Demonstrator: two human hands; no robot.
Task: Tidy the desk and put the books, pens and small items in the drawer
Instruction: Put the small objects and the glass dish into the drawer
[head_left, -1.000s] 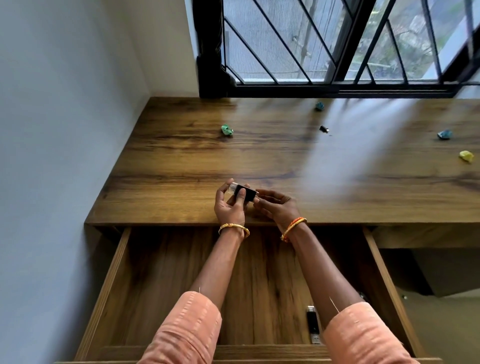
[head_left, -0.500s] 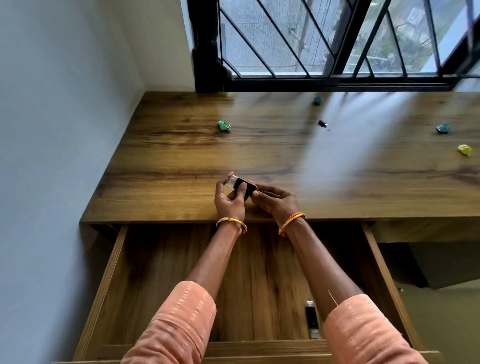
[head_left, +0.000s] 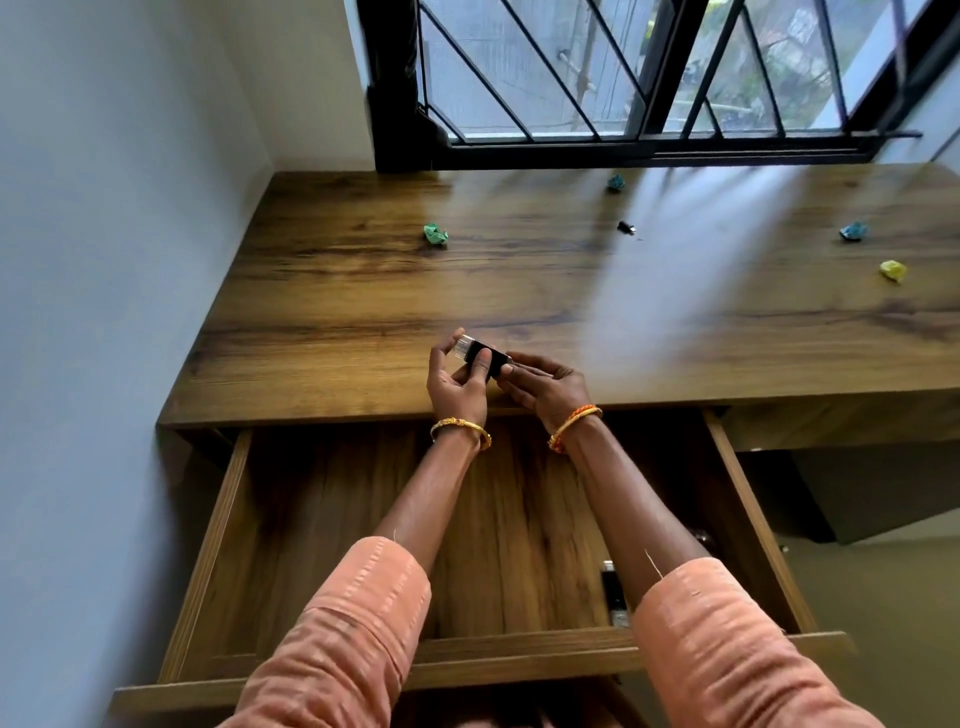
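both the left hand (head_left: 457, 387) and right hand (head_left: 545, 387) pinch a small black clear-capped usb stick (head_left: 480, 356) above the wooden worktop (head_left: 519, 291); a loose pinch could drop it outside the open wooden drawer (head_left: 519, 657).

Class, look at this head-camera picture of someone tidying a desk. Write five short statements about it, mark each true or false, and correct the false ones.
1. The drawer is pulled open. True.
2. Both hands hold one small black object above the desk's front edge. True.
3. The left hand rests flat inside the drawer. False: it grips the object over the desk.
4. A yellow crumpled scrap lies on the desk's far right. True.
5. The green crumpled scrap lies in the drawer. False: it lies on the desk, and the right hand is not near it.
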